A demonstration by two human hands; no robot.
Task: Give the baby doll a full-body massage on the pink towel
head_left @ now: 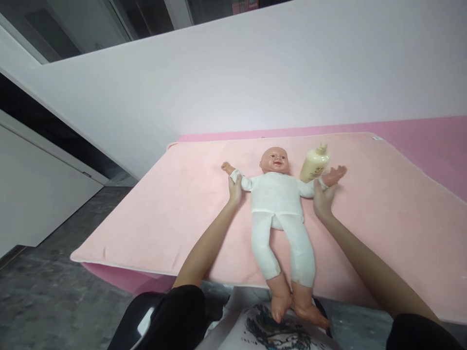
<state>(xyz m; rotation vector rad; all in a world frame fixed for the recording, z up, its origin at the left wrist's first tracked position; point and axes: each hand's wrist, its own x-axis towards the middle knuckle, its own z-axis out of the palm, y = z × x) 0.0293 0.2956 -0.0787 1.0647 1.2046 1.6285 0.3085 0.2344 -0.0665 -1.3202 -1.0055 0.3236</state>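
A baby doll with a white cloth body lies on its back on a pink padded mat. Its head points to the far side, and its feet hang over the near edge toward me. My left hand is closed around the doll's arm on the left, near the wrist. Around the doll's other arm, my right hand is closed in the same way. Just beyond that arm is a pale yellow pump bottle, leaning to the right. My fingers are partly hidden behind the doll's sleeves.
Behind the mat rises a white wall panel. Darker pink cloth shows under the mat at the right. Grey floor and a white cabinet or door panel are at the left. A black chair is near my left elbow.
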